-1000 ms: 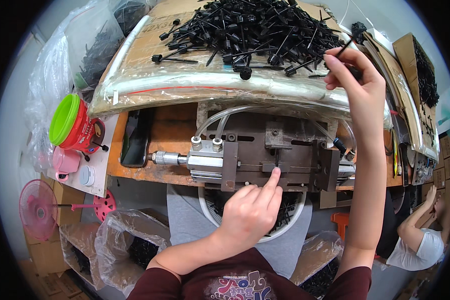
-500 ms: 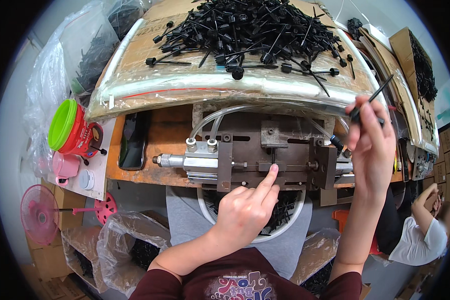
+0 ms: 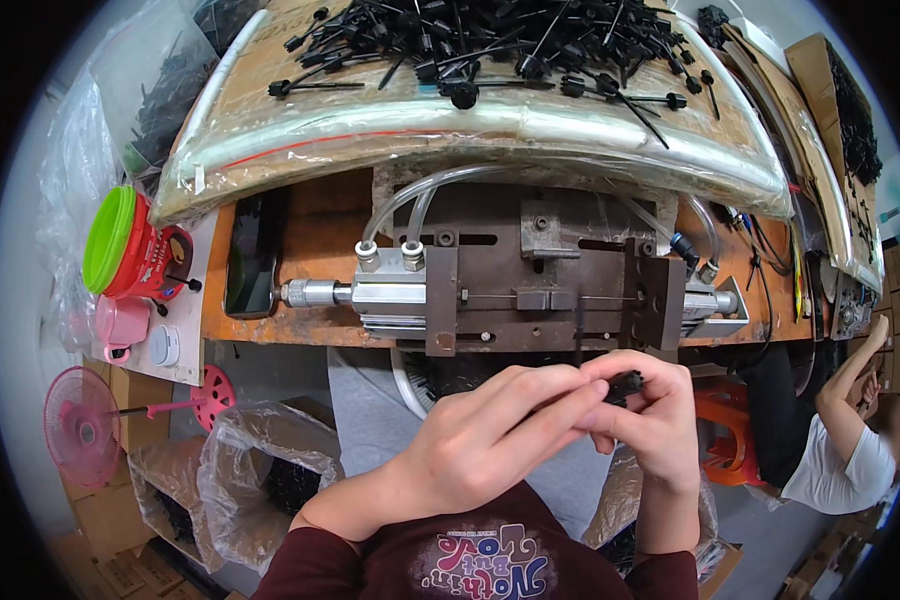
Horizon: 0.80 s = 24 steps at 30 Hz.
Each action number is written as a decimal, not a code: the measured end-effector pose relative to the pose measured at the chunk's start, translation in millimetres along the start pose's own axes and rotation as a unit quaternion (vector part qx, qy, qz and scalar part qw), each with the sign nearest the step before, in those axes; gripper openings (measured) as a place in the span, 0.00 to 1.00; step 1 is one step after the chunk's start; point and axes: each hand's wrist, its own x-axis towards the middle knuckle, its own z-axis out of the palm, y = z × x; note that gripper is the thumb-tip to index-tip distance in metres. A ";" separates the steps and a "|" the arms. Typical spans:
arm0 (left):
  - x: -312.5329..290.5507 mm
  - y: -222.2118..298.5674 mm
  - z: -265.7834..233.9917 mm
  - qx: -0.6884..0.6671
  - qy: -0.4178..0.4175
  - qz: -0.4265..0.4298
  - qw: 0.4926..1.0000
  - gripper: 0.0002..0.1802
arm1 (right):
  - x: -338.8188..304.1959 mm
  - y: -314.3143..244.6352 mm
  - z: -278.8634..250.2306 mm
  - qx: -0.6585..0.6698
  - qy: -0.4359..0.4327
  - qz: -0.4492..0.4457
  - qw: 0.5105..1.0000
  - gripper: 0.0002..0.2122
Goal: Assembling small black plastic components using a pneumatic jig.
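In front of the bench fixture, my two hands meet at a small black plastic part [image 3: 625, 385] with a thin stem and a knob-like head. My right hand [image 3: 655, 415] pinches the head between thumb and fingers. My left hand [image 3: 500, 430] is closed at the same part, fingertips against my right fingers, and the thin stem points up past them. Just beyond is the dark metal fixture [image 3: 510, 275], with a small split block [image 3: 543, 299] at its middle. A silver air cylinder [image 3: 390, 305] is mounted at its left end.
A heap of similar black stemmed parts [image 3: 490, 40] lies on the film-wrapped cardboard at the back. At left are a red tub [image 3: 150, 255], a pink cup [image 3: 123, 322] and a dark phone [image 3: 253, 260]. A white bucket [image 3: 407, 388] is below the fixture; another person [image 3: 840, 460] sits at right.
My right hand has come down and left from beside the fixture, bringing the black part. My left hand has drawn back from the middle block to meet it. The view has shifted slightly.
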 end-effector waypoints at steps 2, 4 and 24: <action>-4.6 0.8 0.3 0.003 0.029 -0.032 0.999 0.21 | -4.5 -4.8 0.5 0.030 0.027 -0.015 0.999 0.10; -7.1 -3.4 1.2 0.037 0.021 -0.038 0.998 0.19 | -8.3 -4.6 -2.5 -0.012 0.091 -0.080 0.993 0.11; -6.8 -23.7 22.4 0.232 -0.017 -0.043 0.972 0.16 | -22.8 16.5 3.0 -0.394 0.272 -0.374 0.794 0.08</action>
